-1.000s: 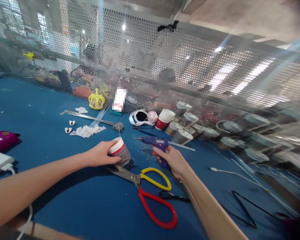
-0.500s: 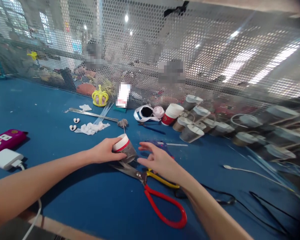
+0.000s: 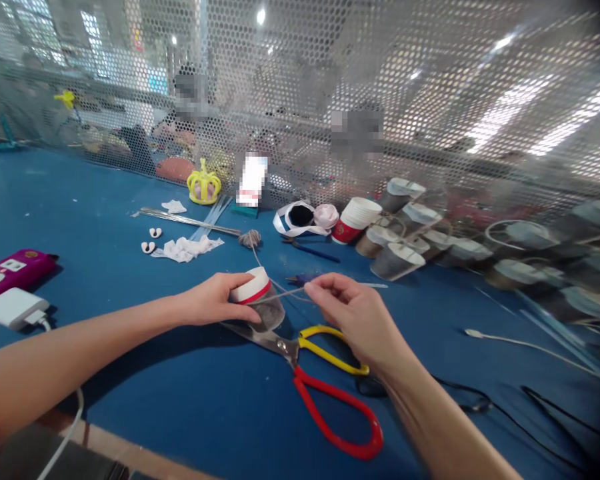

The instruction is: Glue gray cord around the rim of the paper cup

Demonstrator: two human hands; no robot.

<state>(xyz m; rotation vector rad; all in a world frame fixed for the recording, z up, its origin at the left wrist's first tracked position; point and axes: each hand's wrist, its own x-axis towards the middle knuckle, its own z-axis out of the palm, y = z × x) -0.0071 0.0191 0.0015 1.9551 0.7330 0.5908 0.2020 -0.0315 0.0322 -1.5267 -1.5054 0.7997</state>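
My left hand (image 3: 233, 298) is closed round a small paper cup (image 3: 271, 313), tilted on its side, with a white and red band and grey yarn wound over the rest. Between the fingertips of my right hand (image 3: 353, 308) a strand of grey yarn (image 3: 291, 293) is pinched and pulled taut from the cup. Another strand runs back to a small ball of grey yarn (image 3: 250, 238). Beneath the cup and my right hand lie large scissors (image 3: 283, 346) with one yellow and one red handle, blades spread a little.
Wrapped cups (image 3: 397, 260) crowd the right side, beside stacked paper cups (image 3: 356, 220). A yellow crown (image 3: 203, 187), a lit phone (image 3: 253, 179) and white ribbon (image 3: 300, 230) stand along the mesh screen (image 3: 290, 80). At left lies a purple device (image 3: 17, 272) near a white charger (image 3: 14, 308).
My right hand has moved right and closed its fingers on the yarn, drawing a strand tight from the cup. My left hand keeps its hold on the cup. The view has shifted slightly.
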